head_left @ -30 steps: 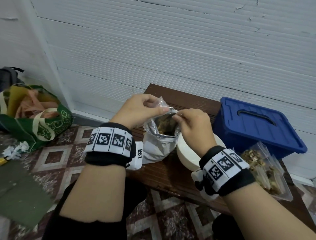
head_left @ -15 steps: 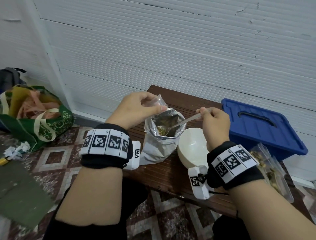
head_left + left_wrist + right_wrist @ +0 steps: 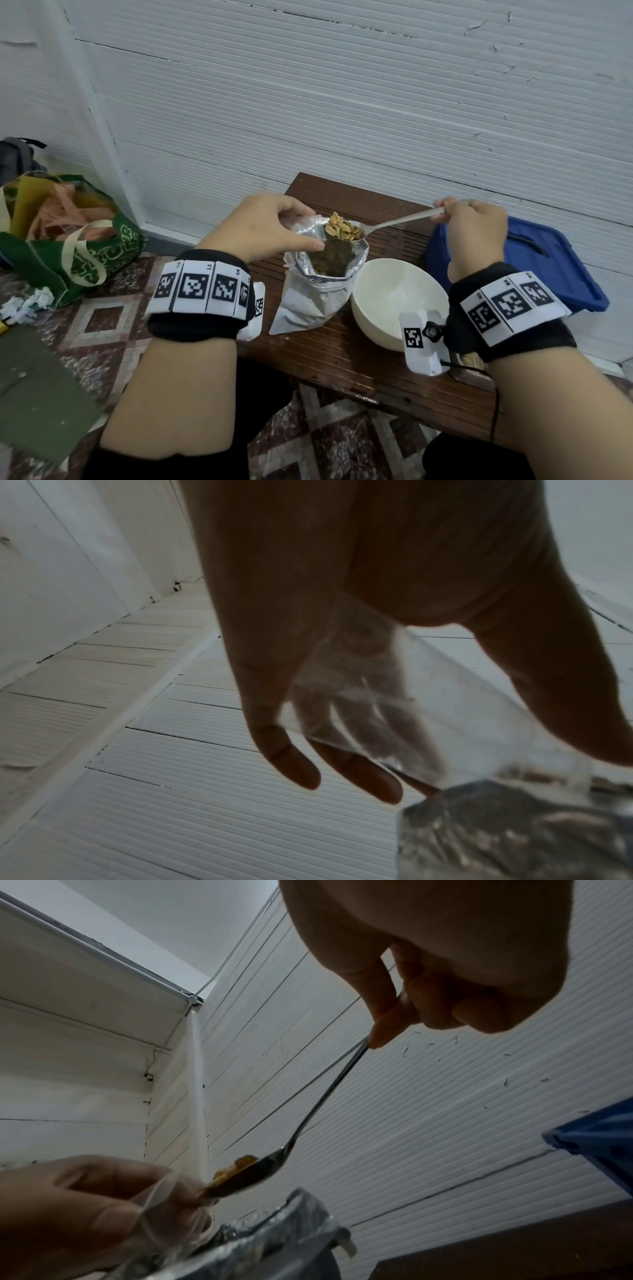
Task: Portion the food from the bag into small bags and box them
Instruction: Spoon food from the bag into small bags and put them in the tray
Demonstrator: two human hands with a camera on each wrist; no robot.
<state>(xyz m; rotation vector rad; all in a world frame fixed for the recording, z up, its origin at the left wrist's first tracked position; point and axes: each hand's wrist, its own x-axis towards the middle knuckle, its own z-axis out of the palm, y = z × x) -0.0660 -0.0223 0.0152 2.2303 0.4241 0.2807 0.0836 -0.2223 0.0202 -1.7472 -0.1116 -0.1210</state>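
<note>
Table (image 3: 342, 363) of dark wood nearest, a white bowl (image 3: 394, 301) set beside an upright foil bag (image 3: 318, 294). The bag's clear rim is pinched open by the left hand (image 3: 267, 229). A spoon (image 3: 383, 224) heaped with peanuts (image 3: 342, 230) is gripped above the bag's mouth by the right hand (image 3: 476, 236). A blue box (image 3: 561, 270) is seen behind.

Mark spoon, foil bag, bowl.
spoon (image 3: 397, 222), head view, mid handle.
foil bag (image 3: 308, 301), head view, front wall.
bowl (image 3: 394, 274), head view, far rim.

Black wristbands (image 3: 195, 325) with square-coded white tags, black sleeves
</note>
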